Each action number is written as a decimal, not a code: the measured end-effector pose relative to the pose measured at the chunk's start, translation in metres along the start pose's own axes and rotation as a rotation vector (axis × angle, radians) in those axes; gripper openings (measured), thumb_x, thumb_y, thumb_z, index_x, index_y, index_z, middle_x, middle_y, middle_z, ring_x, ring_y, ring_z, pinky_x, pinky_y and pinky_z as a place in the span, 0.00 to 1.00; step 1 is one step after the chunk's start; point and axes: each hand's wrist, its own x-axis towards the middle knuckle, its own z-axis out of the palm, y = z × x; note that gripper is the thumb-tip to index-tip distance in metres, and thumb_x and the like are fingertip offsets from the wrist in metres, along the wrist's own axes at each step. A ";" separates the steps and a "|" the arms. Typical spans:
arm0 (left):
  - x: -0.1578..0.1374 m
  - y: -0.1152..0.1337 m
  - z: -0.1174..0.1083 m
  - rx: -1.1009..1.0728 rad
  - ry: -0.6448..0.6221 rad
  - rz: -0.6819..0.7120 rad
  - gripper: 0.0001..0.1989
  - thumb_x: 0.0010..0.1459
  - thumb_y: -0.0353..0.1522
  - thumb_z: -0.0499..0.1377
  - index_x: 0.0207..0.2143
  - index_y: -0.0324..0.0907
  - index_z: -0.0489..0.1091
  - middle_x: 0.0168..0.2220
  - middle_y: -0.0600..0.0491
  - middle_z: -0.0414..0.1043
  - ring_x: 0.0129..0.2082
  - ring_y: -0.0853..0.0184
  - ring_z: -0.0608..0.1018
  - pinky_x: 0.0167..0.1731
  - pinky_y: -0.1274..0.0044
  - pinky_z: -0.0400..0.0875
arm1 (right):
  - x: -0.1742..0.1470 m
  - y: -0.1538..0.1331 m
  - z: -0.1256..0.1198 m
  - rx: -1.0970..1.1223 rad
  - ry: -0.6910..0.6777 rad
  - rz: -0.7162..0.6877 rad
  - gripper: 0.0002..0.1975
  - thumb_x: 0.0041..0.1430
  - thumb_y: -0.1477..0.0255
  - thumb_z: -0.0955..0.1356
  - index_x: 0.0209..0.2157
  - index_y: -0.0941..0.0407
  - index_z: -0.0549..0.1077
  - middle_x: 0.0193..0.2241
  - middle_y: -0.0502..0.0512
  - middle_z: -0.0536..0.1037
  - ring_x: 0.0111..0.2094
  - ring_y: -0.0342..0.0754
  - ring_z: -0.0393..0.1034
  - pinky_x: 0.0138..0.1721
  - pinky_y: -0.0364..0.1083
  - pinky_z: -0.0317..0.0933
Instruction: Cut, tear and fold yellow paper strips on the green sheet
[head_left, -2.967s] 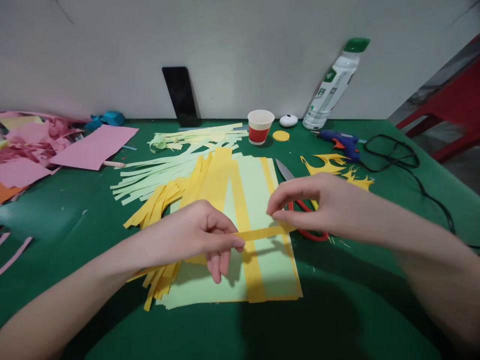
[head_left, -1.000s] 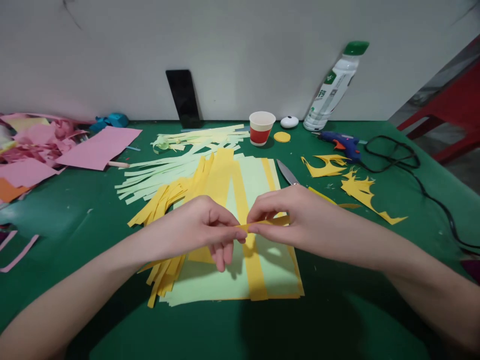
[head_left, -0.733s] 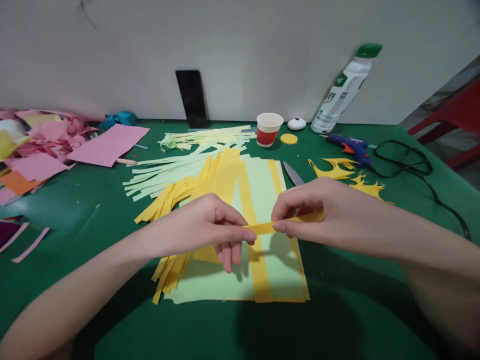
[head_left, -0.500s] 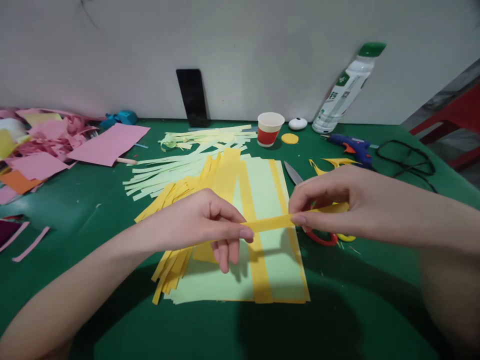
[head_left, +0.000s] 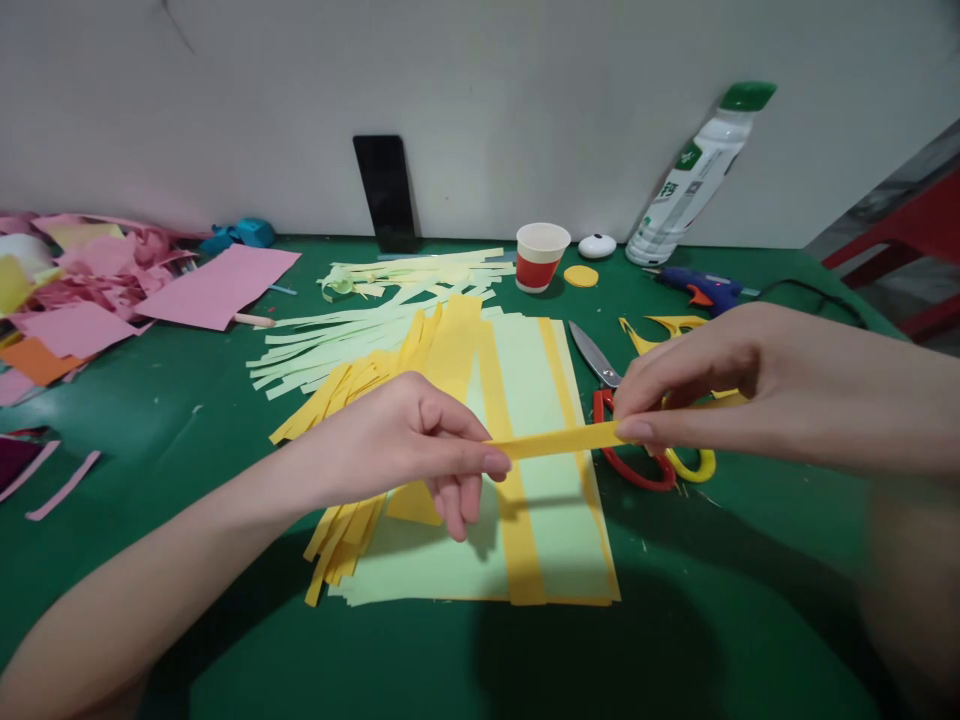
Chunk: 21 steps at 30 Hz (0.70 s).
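A narrow yellow paper strip (head_left: 559,441) is stretched between my two hands above the paper stack. My left hand (head_left: 427,450) pinches its left end between thumb and forefinger, the other fingers loosely curled below. Thumb and fingertips of my right hand (head_left: 697,390) pinch it farther right. Beneath lie pale green sheets (head_left: 559,540) with yellow strips across them. Fringed yellow paper (head_left: 345,400) and fringed pale green paper (head_left: 322,350) spread to the left. Scissors with red and yellow handles (head_left: 600,355) lie partly hidden under my right hand.
Along the wall stand a black phone (head_left: 385,195), a red and white paper cup (head_left: 540,258) and a leaning bottle (head_left: 697,180). A blue glue gun (head_left: 697,288) with a black cord lies at the right. Pink paper scraps (head_left: 112,270) are heaped at the left.
My right hand has moved to the right along the yellow paper strip, so a longer stretch shows between my hands. More of the scissors is visible. My left hand has barely moved.
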 end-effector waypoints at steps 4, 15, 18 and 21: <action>0.002 -0.001 0.002 0.019 0.006 0.003 0.12 0.53 0.34 0.57 0.19 0.38 0.71 0.18 0.57 0.72 0.18 0.74 0.75 0.22 0.85 0.71 | 0.001 0.001 0.002 -0.019 -0.062 0.011 0.14 0.47 0.60 0.65 0.20 0.55 0.74 0.17 0.52 0.72 0.21 0.46 0.66 0.21 0.44 0.56; 0.006 -0.002 0.013 0.062 -0.054 -0.060 0.12 0.52 0.33 0.57 0.18 0.38 0.69 0.17 0.57 0.73 0.18 0.73 0.76 0.23 0.83 0.69 | 0.014 -0.022 0.041 0.227 -0.091 -0.149 0.08 0.50 0.72 0.62 0.26 0.57 0.72 0.26 0.49 0.75 0.27 0.41 0.66 0.27 0.39 0.58; 0.005 -0.004 0.014 0.045 -0.068 -0.062 0.11 0.53 0.31 0.55 0.20 0.38 0.69 0.18 0.57 0.73 0.18 0.73 0.76 0.23 0.84 0.70 | 0.017 -0.022 0.044 0.236 -0.111 -0.131 0.08 0.48 0.72 0.62 0.26 0.58 0.72 0.25 0.50 0.75 0.26 0.40 0.65 0.25 0.39 0.57; 0.004 -0.004 0.014 0.043 -0.078 -0.052 0.12 0.53 0.30 0.55 0.18 0.38 0.68 0.16 0.58 0.72 0.18 0.73 0.76 0.23 0.84 0.69 | 0.019 -0.022 0.046 0.247 -0.150 -0.110 0.08 0.46 0.70 0.63 0.25 0.58 0.72 0.23 0.50 0.73 0.24 0.40 0.62 0.22 0.39 0.54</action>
